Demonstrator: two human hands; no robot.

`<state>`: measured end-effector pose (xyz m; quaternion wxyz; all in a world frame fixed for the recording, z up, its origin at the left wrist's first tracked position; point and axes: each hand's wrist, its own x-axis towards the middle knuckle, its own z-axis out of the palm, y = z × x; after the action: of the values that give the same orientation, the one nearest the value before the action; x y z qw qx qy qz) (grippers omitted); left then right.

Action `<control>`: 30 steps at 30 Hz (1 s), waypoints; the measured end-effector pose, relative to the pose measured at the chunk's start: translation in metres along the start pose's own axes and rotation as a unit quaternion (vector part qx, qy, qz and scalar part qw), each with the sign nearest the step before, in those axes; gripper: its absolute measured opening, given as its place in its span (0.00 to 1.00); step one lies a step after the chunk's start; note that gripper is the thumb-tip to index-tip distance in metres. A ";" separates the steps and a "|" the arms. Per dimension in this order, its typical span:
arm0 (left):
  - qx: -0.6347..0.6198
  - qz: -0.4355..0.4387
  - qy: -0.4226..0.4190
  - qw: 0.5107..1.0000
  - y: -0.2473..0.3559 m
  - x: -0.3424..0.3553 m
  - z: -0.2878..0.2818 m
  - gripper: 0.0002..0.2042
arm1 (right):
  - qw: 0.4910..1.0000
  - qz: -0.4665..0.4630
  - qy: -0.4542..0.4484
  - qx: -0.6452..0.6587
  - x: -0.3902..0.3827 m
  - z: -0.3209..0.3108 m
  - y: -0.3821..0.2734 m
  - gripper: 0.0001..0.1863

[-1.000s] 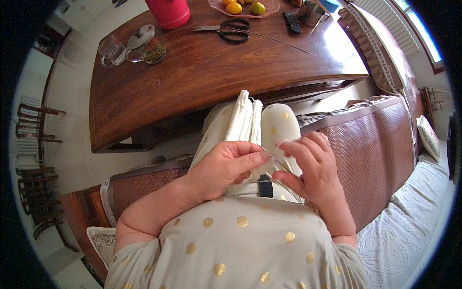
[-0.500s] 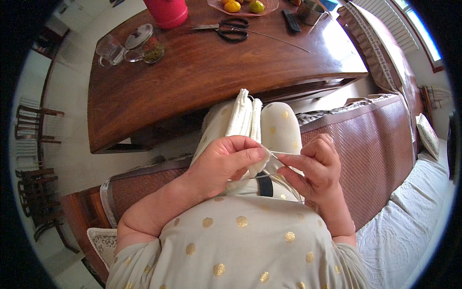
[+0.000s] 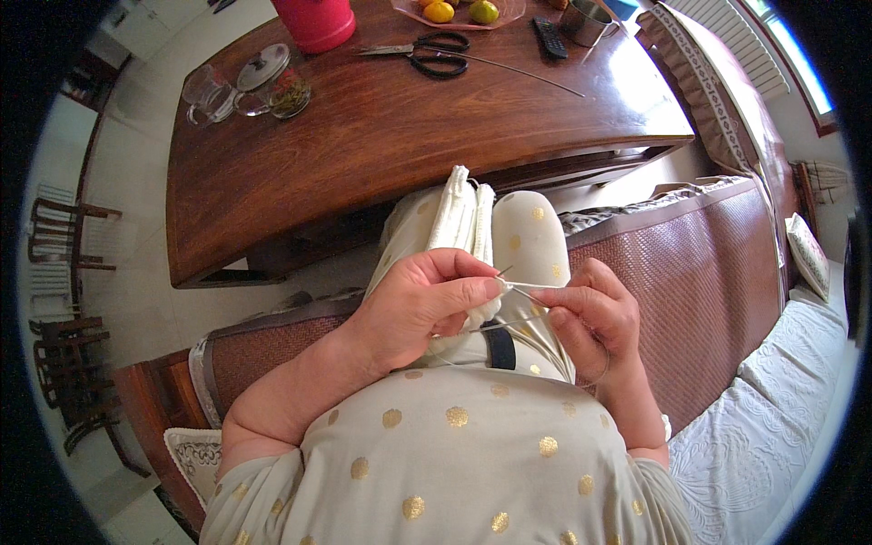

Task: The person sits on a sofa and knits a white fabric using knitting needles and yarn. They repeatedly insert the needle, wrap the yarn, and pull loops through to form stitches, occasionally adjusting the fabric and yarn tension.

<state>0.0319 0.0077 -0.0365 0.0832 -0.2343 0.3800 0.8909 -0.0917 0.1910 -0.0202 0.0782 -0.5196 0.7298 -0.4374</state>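
Observation:
Cream white knitting (image 3: 460,213) lies folded over my lap, its far end standing up between my knees. My left hand (image 3: 436,295) is closed on the edge of the knitting, thumb and forefinger pinching it near the needle tips. My right hand (image 3: 595,309) is closed round a thin knitting needle (image 3: 524,293), whose tip pokes out past the left fingertips. White yarn runs taut from the work to the right fingers. A second needle (image 3: 509,323) slants below, between the hands. A thin cord loops under both hands; its full path is hidden.
On the wooden table (image 3: 300,173) ahead are scissors (image 3: 436,56), a long thin needle (image 3: 536,77), glass mugs (image 3: 289,95), a red container (image 3: 318,23), a fruit dish (image 3: 463,18), a remote control (image 3: 549,38) and a metal cup (image 3: 586,23). A woven mat (image 3: 672,254) covers the seat.
The right-hand needle tip now shows beyond the left fingertips. My right hand has turned slightly, its fingers more curled, and the lower needle's right end has risen.

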 end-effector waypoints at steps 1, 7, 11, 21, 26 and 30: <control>-0.010 0.004 0.001 1.000 -0.001 0.001 0.000 0.07 | 0.999 -0.017 0.009 -0.030 0.000 0.001 -0.002 0.11; 0.017 -0.034 -0.017 0.999 0.001 -0.002 0.008 0.08 | 0.979 -0.082 0.054 -0.179 0.006 0.010 -0.004 0.11; 0.089 -0.033 0.001 0.995 0.006 -0.005 0.012 0.09 | 0.980 -0.071 0.068 -0.172 0.001 0.009 0.003 0.10; 0.037 -0.010 -0.021 0.999 0.005 -0.007 0.003 0.10 | 0.999 -0.035 0.005 -0.003 -0.003 -0.006 0.012 0.09; 0.048 -0.018 -0.024 0.998 0.004 -0.006 0.004 0.09 | 0.999 -0.032 -0.025 0.014 -0.001 -0.007 0.015 0.09; 0.056 -0.038 -0.015 0.998 0.003 -0.004 0.008 0.09 | 0.983 -0.096 0.003 -0.156 0.006 -0.003 0.002 0.12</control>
<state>0.0313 0.0119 -0.0282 0.1354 -0.2301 0.4191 0.8678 -0.0974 0.1885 -0.0175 -0.0488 -0.5915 0.7363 -0.3251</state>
